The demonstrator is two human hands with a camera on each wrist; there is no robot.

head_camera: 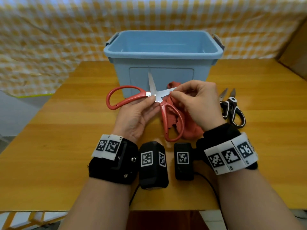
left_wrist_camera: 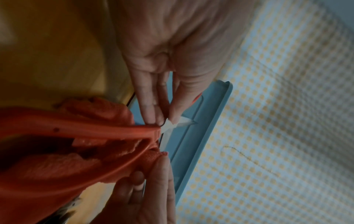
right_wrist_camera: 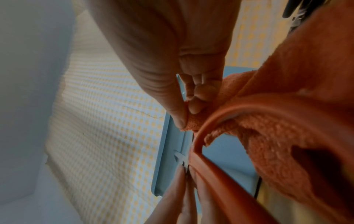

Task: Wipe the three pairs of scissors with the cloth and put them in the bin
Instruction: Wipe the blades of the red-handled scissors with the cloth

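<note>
wrist bands sit closest to us. moving rightward, our left hand (head_camera: 137, 112) pinches the red scissors (head_camera: 146, 103) at the pivot, blades spread wide in front of the blue bin (head_camera: 163, 48). our right hand (head_camera: 197, 103) pinches the red cloth (head_camera: 189, 123) around one blade. we judge a fingertip could slide onto the bare edge if the cloth bunches, or the open blades could swing shut on our fingers. black scissors (head_camera: 232, 108) wait on the table (head_camera: 66, 130), far right.
</note>
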